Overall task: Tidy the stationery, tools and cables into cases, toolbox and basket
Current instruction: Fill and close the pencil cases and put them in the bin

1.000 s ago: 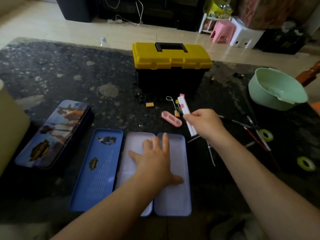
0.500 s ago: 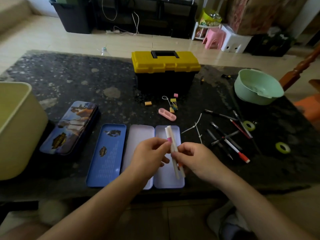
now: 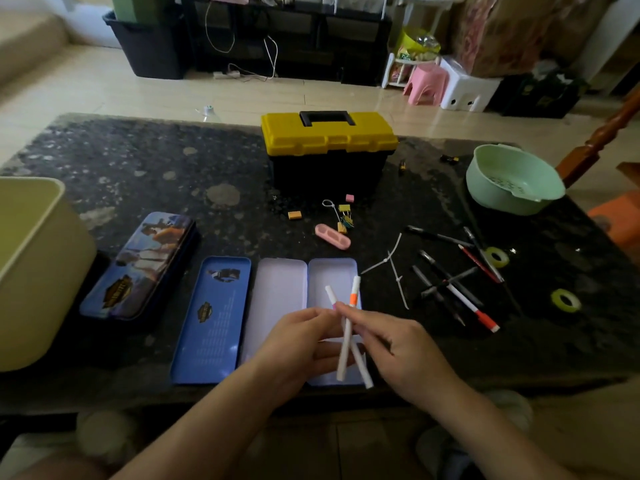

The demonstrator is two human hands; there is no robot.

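Head view, and both hands are up over the near edge of the dark speckled stone surface. Left hand and right hand meet on the two white marker pens - one banded orange, one pink - crossed like an X just above the open pale lilac tin pencil case. Left fingers are curled round the shafts from below; right fingers pinch up near the coloured bands.

Here's my worry: crossed pens in a light pinch can scissor apart, and this case sits right at the near edge, so a slipped pen could roll off to the floor. Laid in crossed, they might also sit proud and foul the lid. I'd line them up parallel first.

Around me: a blue tin lid just beside the case on the left, a closed printed tin case beyond it, and a cream plastic bin at far left. The yellow-lidded black toolbox stands shut at the back, and the mint green perforated basket is well off to the right. White cable ties and a scatter of loose dark pens lie to the right - nothing blocks the drop into the case.
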